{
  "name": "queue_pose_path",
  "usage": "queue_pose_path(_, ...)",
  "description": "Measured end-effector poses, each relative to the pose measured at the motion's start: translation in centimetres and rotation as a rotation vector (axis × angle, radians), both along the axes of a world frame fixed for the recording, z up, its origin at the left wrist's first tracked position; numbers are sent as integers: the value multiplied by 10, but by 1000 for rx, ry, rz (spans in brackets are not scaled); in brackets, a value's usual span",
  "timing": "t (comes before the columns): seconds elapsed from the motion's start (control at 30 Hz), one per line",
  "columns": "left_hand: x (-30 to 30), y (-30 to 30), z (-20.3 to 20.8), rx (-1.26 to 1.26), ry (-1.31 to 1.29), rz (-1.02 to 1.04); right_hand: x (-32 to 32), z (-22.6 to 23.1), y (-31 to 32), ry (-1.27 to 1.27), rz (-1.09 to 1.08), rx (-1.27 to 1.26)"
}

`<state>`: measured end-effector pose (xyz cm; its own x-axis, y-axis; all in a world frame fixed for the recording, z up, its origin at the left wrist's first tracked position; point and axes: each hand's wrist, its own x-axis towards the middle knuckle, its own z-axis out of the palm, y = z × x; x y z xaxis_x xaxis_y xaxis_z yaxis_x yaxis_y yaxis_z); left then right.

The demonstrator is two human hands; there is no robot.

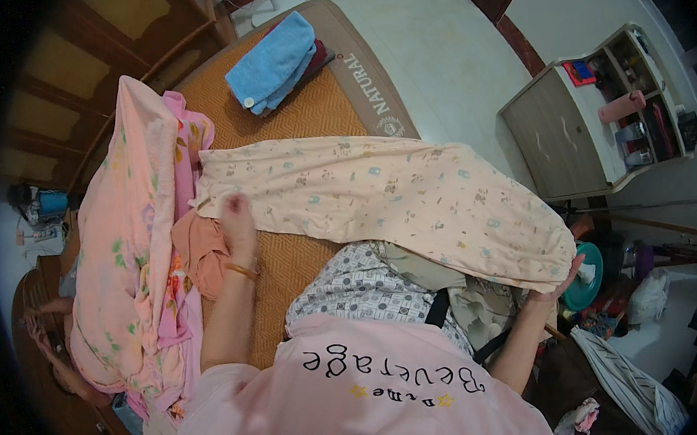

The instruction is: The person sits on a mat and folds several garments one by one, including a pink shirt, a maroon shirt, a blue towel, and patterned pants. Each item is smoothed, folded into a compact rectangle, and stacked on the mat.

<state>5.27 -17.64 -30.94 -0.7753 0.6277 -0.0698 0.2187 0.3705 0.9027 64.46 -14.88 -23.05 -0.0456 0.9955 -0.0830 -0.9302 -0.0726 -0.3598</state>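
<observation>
Cream printed cloth (pixel 387 186): is stretching from the left half of the mattress (pixel 368 87) out past its right edge, its small pale figures facing up and its surface lying in shallow folds.
Left hand (pixel 238 225): is curling at the cloth's left end, beside its near border; whether the fingers are pinching the fabric, I cannot tell. A yellowish bracelet (pixel 241 270) is circling the wrist.
Right hand (pixel 553 286): is bearing against the cloth's right end from below, fingers partly hidden; whether they are closing on it, I cannot tell.
Salmon cloth (pixel 199 250): is lying crumpled just beside the left hand.
Pink floral blanket (pixel 119 225): is heaping along the mattress's left edge.
Blue folded towel (pixel 277 61): is resting near the mattress's far right corner, overlapping a dark red cloth (pixel 320 54).
Square-patterned fabric (pixel 353 286): is showing between the cream cloth and the person's pink shirt (pixel 361 394).
Teal basin (pixel 594 279): is standing beyond the right hand.
Pale drawer cabinet (pixel 556 126): is standing well apart from the mattress's right edge, a pink bottle (pixel 622 107) lying on it.
</observation>
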Motion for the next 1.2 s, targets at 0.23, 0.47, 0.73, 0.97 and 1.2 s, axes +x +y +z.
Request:
queue_pose_path(0.23,116,-25,-5,-80,-1187,292,7,-10,-3,18,-8,13)
queue_pose_path(0.47,91,-10,-12,86,-1172,441,9,-6,2,48,78,82)
queue_pose_path(0.73,63,7,-24,274,-612,813,11,-6,1,-76,-19,-91)
queue_pose_path(0.97,55,5,-21,273,-940,610,14,-11,0,-83,123,18)
queue_pose_path(1.2,49,23,3,488,-801,597,20,-14,3,-18,41,-27)
